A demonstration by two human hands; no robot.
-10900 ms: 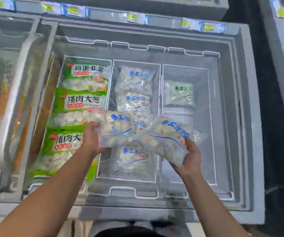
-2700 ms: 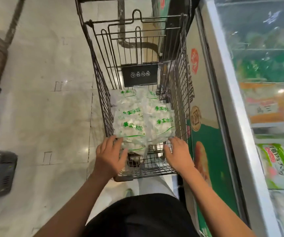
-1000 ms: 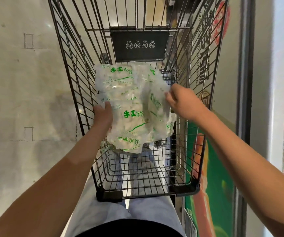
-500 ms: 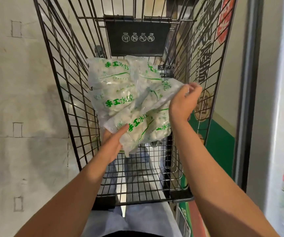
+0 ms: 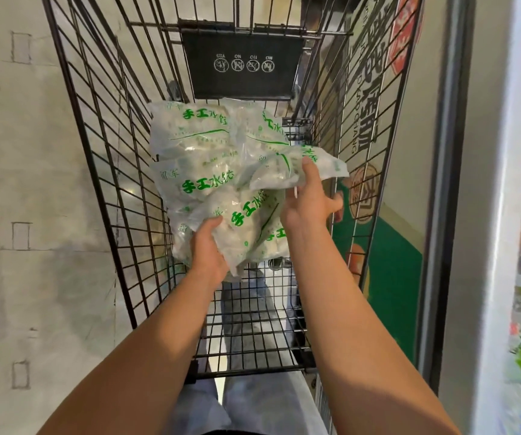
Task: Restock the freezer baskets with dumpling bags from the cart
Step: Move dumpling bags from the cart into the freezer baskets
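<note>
With each hand gripping a bag, left hand (image 5: 206, 250) at 7 o'clock, right hand (image 5: 310, 200) at 3, several bags (image 5: 196, 171) await you in the cart (image 5: 102, 127).

The clear dumpling bags (image 5: 202, 183) in the cart have 手工水饺 printed in green. The black placard (image 5: 243, 62) at the far end says "NO" over little prohibition icons, upside down.
</note>
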